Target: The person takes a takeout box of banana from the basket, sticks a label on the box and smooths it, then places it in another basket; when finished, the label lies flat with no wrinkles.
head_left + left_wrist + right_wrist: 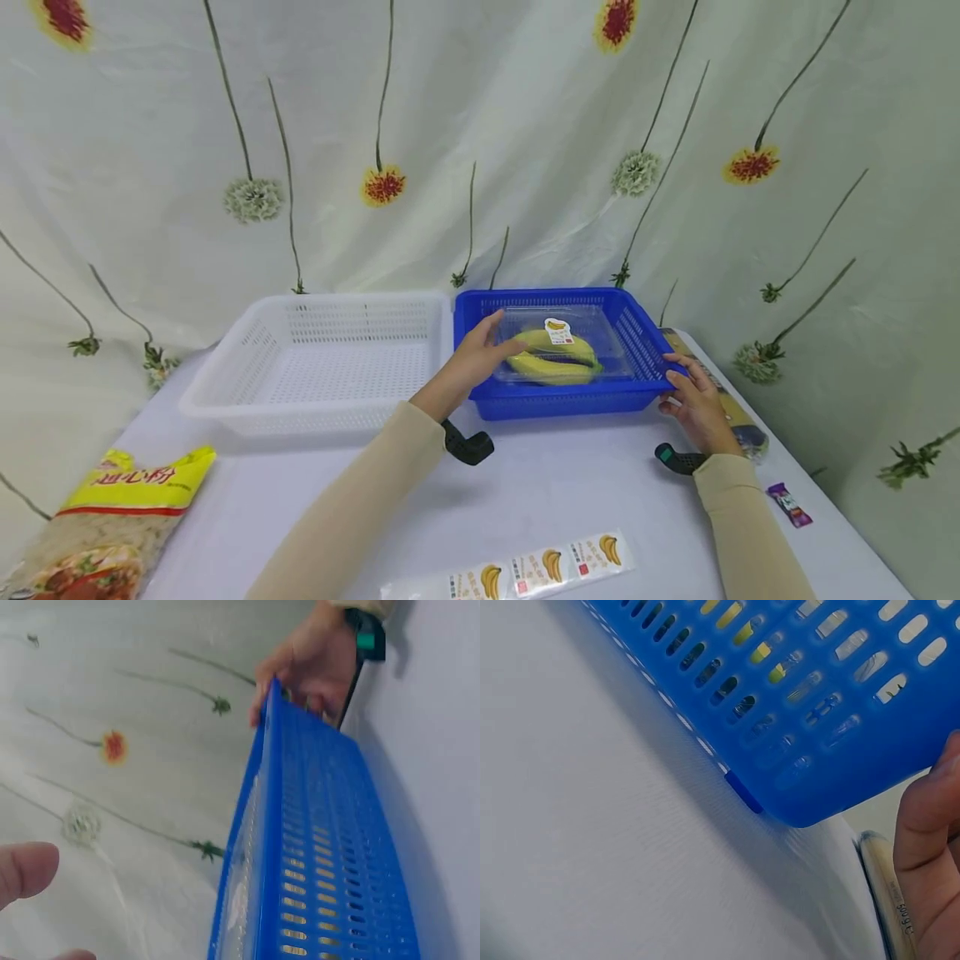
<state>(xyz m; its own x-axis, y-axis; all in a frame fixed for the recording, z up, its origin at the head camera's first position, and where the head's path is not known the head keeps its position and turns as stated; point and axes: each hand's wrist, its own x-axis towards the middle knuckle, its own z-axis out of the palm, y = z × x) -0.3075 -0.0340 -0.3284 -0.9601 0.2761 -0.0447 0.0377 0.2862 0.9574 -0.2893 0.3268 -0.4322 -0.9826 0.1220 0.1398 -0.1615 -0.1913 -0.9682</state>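
A blue plastic basket [562, 406] stands on the table, and inside it lies a clear lidded box [613, 337] with bananas [551, 372]. A banana sticker [558, 331] is on the lid. My left hand [472, 357] reaches over the basket's left side, thumb and fingers spread at the box's left end. In the left wrist view its thumb [28, 871] stands apart from the fingers. My right hand [697, 410] grips the basket's front right corner, fingers over the rim and thumb below it. The right wrist view shows that thumb [922, 825] beside the slotted blue wall.
A white basket [300, 421] adjoins the blue one on the left. A macaroni bag [127, 508] lies front left, a strip of banana stickers [551, 567] at the front edge. On the right are a long yellow-brown package [738, 414] and a small purple packet [789, 505].
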